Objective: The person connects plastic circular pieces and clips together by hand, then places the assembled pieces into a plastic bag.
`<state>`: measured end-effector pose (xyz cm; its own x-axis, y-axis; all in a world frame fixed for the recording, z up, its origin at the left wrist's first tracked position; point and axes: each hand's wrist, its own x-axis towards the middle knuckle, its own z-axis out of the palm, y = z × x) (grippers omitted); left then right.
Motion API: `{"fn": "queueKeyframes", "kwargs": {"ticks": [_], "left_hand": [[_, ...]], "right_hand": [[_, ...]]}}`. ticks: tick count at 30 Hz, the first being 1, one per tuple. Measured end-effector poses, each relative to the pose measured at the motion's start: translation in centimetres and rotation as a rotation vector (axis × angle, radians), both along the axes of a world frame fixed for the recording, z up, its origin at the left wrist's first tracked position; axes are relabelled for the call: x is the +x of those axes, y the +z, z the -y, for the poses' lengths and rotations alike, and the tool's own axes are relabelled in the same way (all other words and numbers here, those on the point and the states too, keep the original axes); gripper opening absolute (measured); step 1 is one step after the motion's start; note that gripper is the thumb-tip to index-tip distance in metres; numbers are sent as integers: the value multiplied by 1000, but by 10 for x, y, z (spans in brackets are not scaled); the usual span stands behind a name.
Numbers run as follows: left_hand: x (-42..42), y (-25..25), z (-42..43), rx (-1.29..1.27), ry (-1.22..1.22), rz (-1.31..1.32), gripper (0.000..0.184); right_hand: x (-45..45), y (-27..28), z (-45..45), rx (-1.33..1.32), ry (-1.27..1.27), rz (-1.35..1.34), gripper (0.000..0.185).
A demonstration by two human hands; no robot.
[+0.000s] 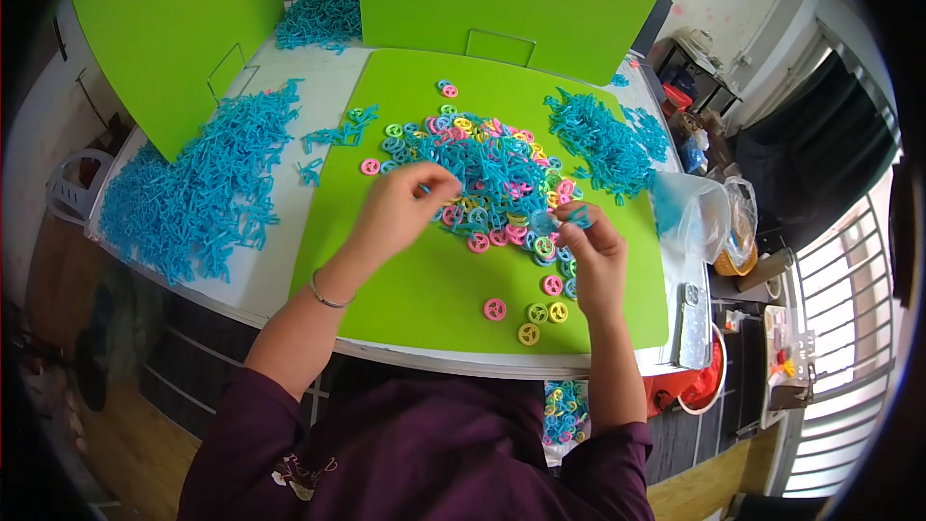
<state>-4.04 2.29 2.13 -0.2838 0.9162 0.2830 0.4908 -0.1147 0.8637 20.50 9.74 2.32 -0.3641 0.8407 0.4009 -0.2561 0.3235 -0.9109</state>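
Note:
My left hand (410,203) is at the left edge of the central heap, its fingers curled together; whatever they hold, if anything, is hidden. At the heap's right side my right hand (593,246) pinches a small blue piece (579,218) between thumb and fingers. Between the hands lies a heap of blue plastic pieces (487,166) on top of pink, yellow, green and blue wheels. Nearer my body, a pink wheel (495,309), a green wheel (537,313) and yellow wheels (529,334) lie loose on the green mat (415,309).
Large blue piles lie at the left (198,193), right (603,145) and back (323,14). Green boards (521,0) stand behind the mat. A clear plastic bag (693,217) and a phone (692,326) are at the right edge. More wheels (565,412) show below the table.

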Motion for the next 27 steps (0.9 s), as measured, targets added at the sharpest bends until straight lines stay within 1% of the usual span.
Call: {"fn": "queueKeyframes", "kwargs": {"ticks": [1, 2, 4, 5, 8, 9, 12, 13, 16, 19, 22, 25, 27], "left_hand": [[-8, -1, -2, 76, 105, -222, 15], [-7, -4, -4, 82, 16, -224, 15], [-2, -8, -6, 95, -157, -227, 16], [5, -18, -12, 217, -321, -381, 18], [28, -39, -6, 302, -338, -678, 19], [28, -33, -4, 239, -284, -709, 18], [3, -17, -2, 48, -261, -607, 19], [-4, -25, -7, 50, -245, -477, 20], [-5, -29, -16, -2, -134, -424, 22], [12, -29, -9, 197, -108, -683, 22], [15, -31, -9, 164, -50, -707, 25], [7, -39, -16, 123, -30, -552, 27], [1, -40, -14, 126, -5, -624, 28]], "right_hand": [[7, 1, -5, -76, 13, 0, 13], [12, 2, -9, -153, 26, 1, 13], [14, 1, -12, -168, 27, 0, 18], [13, 1, -13, -170, 28, -3, 20], [12, 4, -9, -167, 30, 17, 23], [12, 5, -9, -165, 32, 28, 24], [15, 2, -12, -164, 43, 40, 25], [15, 1, -13, -170, 37, 56, 25], [14, 0, -12, -171, 22, 115, 27], [10, 3, -5, -166, 15, 191, 27], [8, 4, -1, -204, 52, 250, 27], [6, 2, 0, -220, 67, 257, 27], [6, 1, -2, -220, 87, 294, 26]]}}
